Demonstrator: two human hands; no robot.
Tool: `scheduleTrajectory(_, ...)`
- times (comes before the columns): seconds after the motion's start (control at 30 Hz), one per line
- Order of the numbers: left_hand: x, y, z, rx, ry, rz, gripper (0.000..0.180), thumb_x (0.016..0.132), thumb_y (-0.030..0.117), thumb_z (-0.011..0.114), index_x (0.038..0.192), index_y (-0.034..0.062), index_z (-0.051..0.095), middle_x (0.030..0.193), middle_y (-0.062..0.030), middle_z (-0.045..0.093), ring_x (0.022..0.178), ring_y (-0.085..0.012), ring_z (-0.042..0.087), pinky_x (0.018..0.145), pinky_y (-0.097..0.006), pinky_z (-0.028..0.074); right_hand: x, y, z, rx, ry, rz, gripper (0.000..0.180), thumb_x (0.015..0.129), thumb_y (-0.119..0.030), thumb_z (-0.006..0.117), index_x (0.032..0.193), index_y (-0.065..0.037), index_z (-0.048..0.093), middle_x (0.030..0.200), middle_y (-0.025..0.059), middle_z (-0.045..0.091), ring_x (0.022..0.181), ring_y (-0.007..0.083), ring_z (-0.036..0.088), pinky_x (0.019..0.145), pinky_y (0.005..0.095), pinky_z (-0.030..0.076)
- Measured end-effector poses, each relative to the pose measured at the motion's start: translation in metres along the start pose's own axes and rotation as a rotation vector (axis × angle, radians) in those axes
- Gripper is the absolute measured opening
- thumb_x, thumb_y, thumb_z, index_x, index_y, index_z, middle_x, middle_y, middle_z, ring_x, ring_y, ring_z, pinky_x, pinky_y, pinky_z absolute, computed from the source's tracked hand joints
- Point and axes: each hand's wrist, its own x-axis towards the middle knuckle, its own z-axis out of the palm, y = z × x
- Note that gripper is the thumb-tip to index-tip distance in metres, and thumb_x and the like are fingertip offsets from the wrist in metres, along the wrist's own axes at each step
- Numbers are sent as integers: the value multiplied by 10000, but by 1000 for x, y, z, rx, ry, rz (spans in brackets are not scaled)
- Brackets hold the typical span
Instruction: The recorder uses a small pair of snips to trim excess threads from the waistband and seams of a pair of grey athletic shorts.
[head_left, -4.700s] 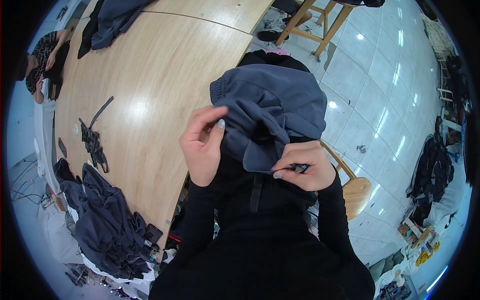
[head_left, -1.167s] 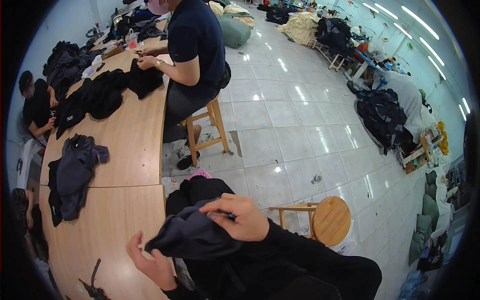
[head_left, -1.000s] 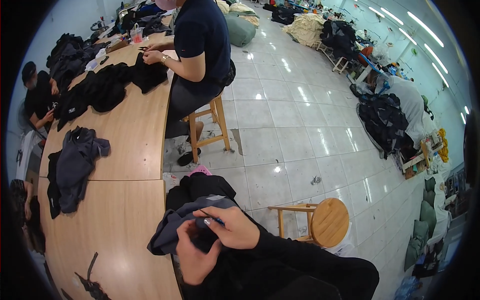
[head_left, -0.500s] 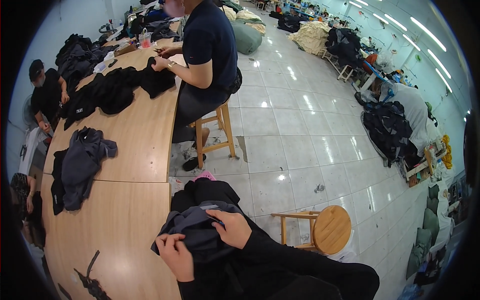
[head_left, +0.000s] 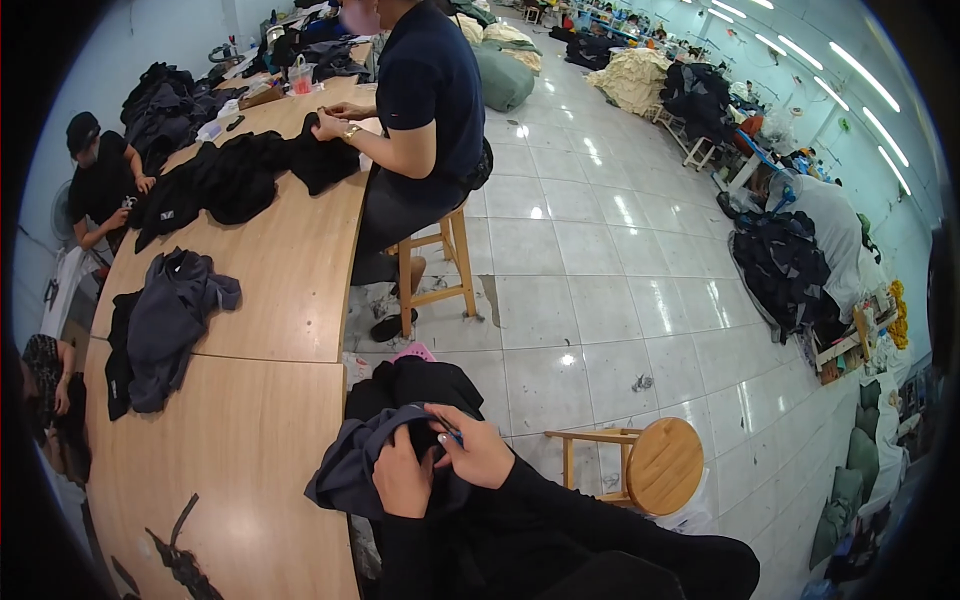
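A dark grey garment (head_left: 345, 468) is bunched over my lap beside the table edge, with black cloth (head_left: 425, 380) beyond it. My left hand (head_left: 403, 482) is closed on a fold of the grey garment, fingers curled into the cloth. Close beside it, my right hand (head_left: 478, 452) grips slim thread snips (head_left: 449, 428), dark with a touch of blue. Their blades and the spot they touch are mostly hidden by my fingers and the fabric.
On the wooden table (head_left: 230, 440) lie a grey and black garment (head_left: 172, 325), dark strips (head_left: 182, 560) and black clothing (head_left: 235, 180). A seated co-worker (head_left: 425, 110) handles black cloth ahead. A wooden stool (head_left: 665, 465) stands at right; dark garments (head_left: 785, 265) are heaped farther off.
My left hand has moved right, from the garment's left edge to beside my right hand, and now holds a fold there. The grey cloth is gathered up differently.
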Motion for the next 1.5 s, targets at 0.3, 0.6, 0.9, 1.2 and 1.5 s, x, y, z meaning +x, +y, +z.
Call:
scheduleTrajectory(0.3,-16,-24,-24,-676,20,-45,164,962,39,755,1112,17,692,885,-99,677,771,-189,650,695,-308,507,5,5,-5,-197,-34,-115,572,982,98,586,1533,-27,500,1354,224,717,1274,328,712,1112,380,517)
scheduleTrajectory(0.6,-17,-26,-52,-856,201,-64,206,1052,74,689,1205,-17,584,964,-26,611,823,-91,538,733,-227,445,6,-38,6,147,-77,-66,519,973,-182,829,1416,-6,623,1202,131,762,1068,163,734,920,296,557)
scheduleTrajectory(0.9,-20,-44,-32,-857,-117,-103,343,959,-24,650,1296,-11,594,1099,-142,699,1000,-183,677,927,-342,546,-1,-35,3,122,-53,81,278,974,-67,772,1229,25,711,958,91,745,864,116,692,787,300,559)
scheduleTrajectory(1.2,-27,-47,-49,-659,6,-98,340,914,-107,644,1246,-84,714,1042,-98,773,975,-142,703,870,-279,559,1,-43,8,372,137,183,264,952,-12,736,1203,10,660,1068,72,728,931,132,679,857,299,542)
scheduleTrajectory(1.5,-34,-54,-49,-715,586,-196,98,999,-24,712,1091,-57,714,1015,-77,726,879,-156,677,825,-258,530,-4,-4,7,-215,292,-159,200,880,5,700,1077,-28,706,863,6,648,734,85,589,679,270,478)
